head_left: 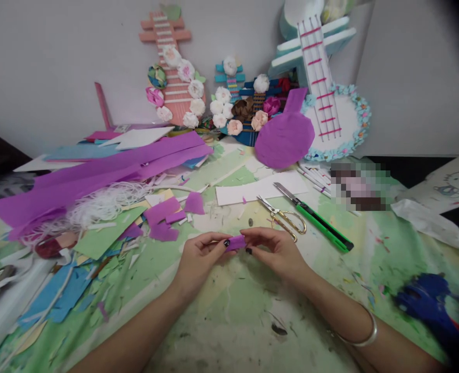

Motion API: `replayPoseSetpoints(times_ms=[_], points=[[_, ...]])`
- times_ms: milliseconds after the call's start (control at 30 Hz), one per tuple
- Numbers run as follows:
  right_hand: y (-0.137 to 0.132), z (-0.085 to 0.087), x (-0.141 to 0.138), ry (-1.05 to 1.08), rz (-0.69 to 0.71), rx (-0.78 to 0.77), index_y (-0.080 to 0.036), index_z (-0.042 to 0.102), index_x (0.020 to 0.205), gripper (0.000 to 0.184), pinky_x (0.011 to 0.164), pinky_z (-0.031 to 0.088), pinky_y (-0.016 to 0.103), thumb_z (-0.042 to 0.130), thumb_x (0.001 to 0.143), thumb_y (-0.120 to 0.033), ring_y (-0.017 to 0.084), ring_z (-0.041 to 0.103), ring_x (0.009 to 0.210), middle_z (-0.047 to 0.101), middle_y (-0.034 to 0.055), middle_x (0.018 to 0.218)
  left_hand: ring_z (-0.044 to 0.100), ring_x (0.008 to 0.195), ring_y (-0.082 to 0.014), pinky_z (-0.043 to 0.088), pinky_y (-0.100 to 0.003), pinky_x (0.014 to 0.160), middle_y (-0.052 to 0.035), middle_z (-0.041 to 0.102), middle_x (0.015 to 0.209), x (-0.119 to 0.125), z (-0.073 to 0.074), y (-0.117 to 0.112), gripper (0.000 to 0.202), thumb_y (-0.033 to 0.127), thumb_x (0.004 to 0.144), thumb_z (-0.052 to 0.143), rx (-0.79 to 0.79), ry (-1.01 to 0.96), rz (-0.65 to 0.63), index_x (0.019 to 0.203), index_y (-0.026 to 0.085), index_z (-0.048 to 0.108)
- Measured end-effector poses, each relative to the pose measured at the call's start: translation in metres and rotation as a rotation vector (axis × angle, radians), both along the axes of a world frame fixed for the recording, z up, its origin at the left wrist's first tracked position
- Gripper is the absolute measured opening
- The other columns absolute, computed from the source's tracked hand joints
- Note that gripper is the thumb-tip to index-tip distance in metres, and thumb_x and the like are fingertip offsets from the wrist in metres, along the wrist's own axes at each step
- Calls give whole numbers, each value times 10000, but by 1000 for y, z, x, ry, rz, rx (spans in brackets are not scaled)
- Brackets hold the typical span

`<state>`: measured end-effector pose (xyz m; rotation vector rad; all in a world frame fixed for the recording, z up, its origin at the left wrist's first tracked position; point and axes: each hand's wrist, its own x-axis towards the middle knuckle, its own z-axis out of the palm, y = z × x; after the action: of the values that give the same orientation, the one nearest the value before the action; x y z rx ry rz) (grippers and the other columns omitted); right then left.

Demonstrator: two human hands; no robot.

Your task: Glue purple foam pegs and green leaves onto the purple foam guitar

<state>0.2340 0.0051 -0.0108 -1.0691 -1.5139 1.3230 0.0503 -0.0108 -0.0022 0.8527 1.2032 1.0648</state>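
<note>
Between my two hands, above the middle of the table, is a small strip of purple paper (236, 243). My left hand (204, 257) pinches its left end between thumb and fingers. At the other end, the fingertips of my right hand (272, 251) close on the strip, and a silver bangle is on that wrist. Gold-handled scissors (282, 215) lie with blades parted just beyond my right hand. To their right rests a green utility knife (317, 220), blade out. Torn purple paper pieces (163, 215) are scattered left of my left hand.
Long purple paper sheets (136, 166), white string (93, 207) and coloured scraps pile up at the left. Flower-decorated guitar-shaped crafts (175, 88) lean on the back wall, with a purple-covered guitar shape (286, 134) among them. A white strip (260, 187) lies mid-table; a blue glue gun (427, 300) is at right.
</note>
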Motion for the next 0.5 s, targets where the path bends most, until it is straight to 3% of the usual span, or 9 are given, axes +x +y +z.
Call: replayPoseSetpoints(times_ms=[100, 267, 400, 500], points=[[-1, 2, -1, -36, 31, -15, -177, 683, 978, 228, 759, 513, 303, 620, 786, -281, 165, 650, 798, 714, 60, 903, 691, 681, -176, 571, -275, 696, -60, 731, 775, 2, 4, -1, 241, 326, 636, 761, 19, 13, -22, 772, 134, 707], [-5, 5, -5, -270, 41, 38, -171, 700, 749, 150, 540, 408, 227, 597, 789, -273, 123, 547, 564, 632, -2, 603, 672, 686, -173, 560, -265, 685, -56, 720, 739, 6, 6, -3, 226, 324, 616, 768, 46, 27, -62, 738, 140, 721], [-2, 1, -6, -140, 57, -45, -180, 716, 788, 131, 600, 447, 239, 609, 714, -192, 152, 603, 645, 684, 18, 684, 665, 683, -172, 551, -253, 673, -62, 712, 720, 7, -3, -2, 272, 367, 596, 781, 75, -7, -62, 720, 133, 720], [3, -6, -5, -38, 33, -76, -184, 729, 729, 160, 614, 470, 259, 624, 616, -142, 171, 628, 641, 696, 26, 667, 674, 704, -190, 558, -274, 686, -75, 719, 737, 6, -10, 2, 325, 421, 594, 777, 140, -44, 19, 734, 134, 720]])
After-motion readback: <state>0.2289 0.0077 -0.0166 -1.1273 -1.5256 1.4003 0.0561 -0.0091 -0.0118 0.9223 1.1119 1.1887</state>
